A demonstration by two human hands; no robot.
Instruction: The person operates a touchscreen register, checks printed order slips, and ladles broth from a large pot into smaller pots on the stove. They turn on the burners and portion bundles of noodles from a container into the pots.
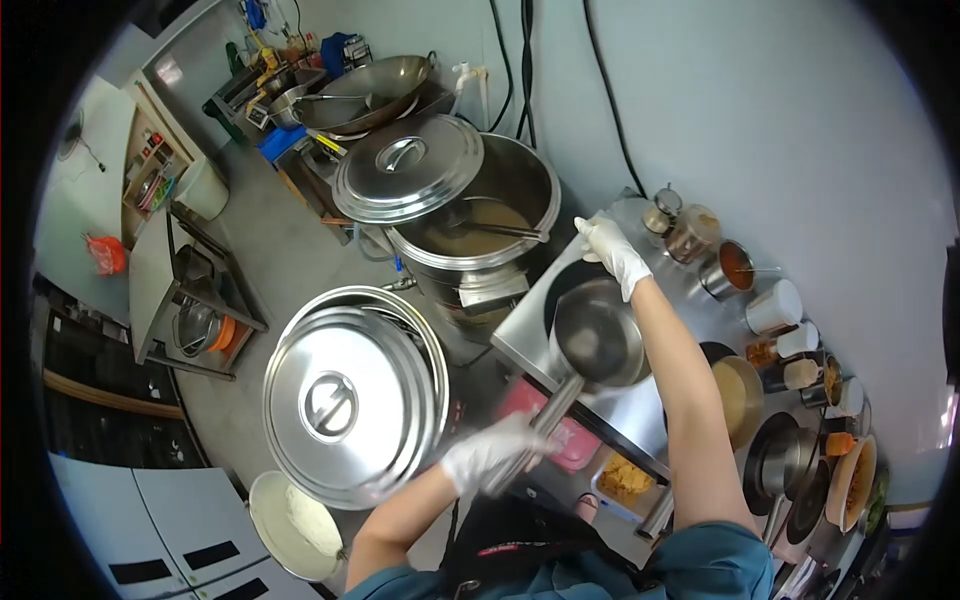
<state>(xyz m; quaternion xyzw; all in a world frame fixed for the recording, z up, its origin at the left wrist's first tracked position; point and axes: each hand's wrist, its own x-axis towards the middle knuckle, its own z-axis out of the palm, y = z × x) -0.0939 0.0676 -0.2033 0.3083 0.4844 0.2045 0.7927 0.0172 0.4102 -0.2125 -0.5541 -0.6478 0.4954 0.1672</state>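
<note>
My left hand, in a white glove, is wrapped round the long handle of a saucepan. The pan is over the metal worktop in front of me, and the hand is slightly blurred. Further forward, my gloved right hand is raised with its fingers closed; whether anything is in them is hidden. It is nearest the large stock pot, which holds brownish liquid. A ladle rests in that pot, its handle end apart from my right hand. A metal lid half covers the pot.
A second lidded pot stands at left, above a bucket of pale contents. Seasoning jars and containers line the wall at right. A wok sits at the back. A pink container is below the worktop edge.
</note>
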